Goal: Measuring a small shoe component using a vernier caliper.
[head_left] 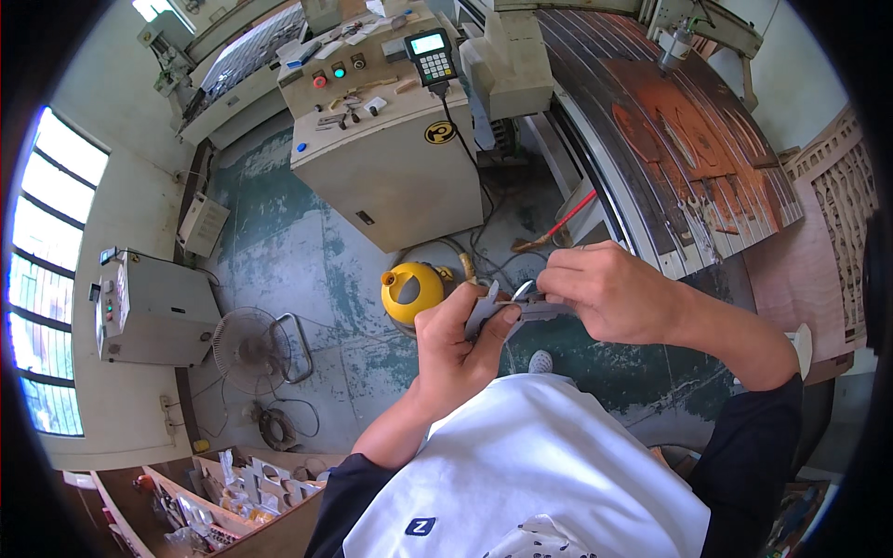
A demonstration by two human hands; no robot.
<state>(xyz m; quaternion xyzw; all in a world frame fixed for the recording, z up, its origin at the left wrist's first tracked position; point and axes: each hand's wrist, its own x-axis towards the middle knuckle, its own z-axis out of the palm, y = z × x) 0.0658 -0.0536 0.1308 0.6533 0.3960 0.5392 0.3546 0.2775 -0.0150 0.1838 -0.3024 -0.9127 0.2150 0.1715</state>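
My two hands are raised in front of my white shirt, with a grey metal caliper [544, 310] spanning the gap between them. My left hand [456, 339] is closed round the jaw end, thumb pressed against the metal. The fingers of my right hand [605, 290] are pinched together near the other end of the tool. A small shiny piece [523, 290] shows between the hands, at the caliper; whether it is a separate part I cannot tell. My right fingertips are partly hidden, so what exactly they pinch there is unclear.
Ahead stands a beige control cabinet [391, 177] with a handheld keypad [432, 58] on it. A machine bed [651, 177] with loose tools is at the right. On the floor are a yellow round container [409, 294], cables and a fan [251, 349]. A wooden parts bin [233, 511] sits lower left.
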